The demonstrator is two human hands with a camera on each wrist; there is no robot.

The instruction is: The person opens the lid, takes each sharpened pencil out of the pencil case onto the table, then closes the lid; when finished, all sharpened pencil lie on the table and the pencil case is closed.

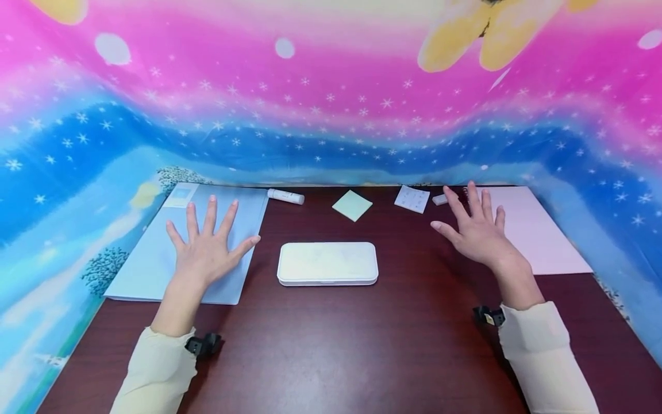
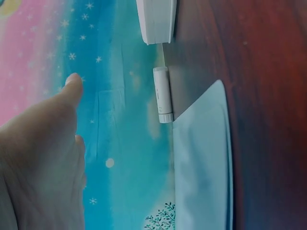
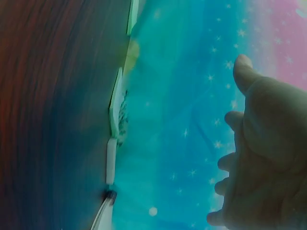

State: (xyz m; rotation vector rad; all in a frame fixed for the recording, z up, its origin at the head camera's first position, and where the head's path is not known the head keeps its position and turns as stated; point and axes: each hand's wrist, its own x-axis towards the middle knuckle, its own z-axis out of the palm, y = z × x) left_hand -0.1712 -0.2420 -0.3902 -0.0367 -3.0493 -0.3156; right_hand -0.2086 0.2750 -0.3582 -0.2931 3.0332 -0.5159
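Observation:
My left hand [image 1: 204, 253] is spread with straight fingers above a pale blue folder [image 1: 139, 259] at the left. In the left wrist view it is apart from the folder and holds nothing. My right hand [image 1: 478, 230] is likewise spread and bare, over the left edge of a pink notebook or folder [image 1: 548, 241]. Between the hands lies a closed white case [image 1: 328, 263], flat on the table. A white glue stick [image 1: 286, 196] lies beside the folder's far corner. A small white block, perhaps an eraser [image 1: 439, 199], lies just beyond the right fingertips.
Toward the back of the dark wooden table [image 1: 331, 345] lie a pale green sticky note pad [image 1: 352, 205] and a white printed paper pad [image 1: 412, 199]. A colourful patterned cloth [image 1: 331, 103] rises behind the table and along both sides.

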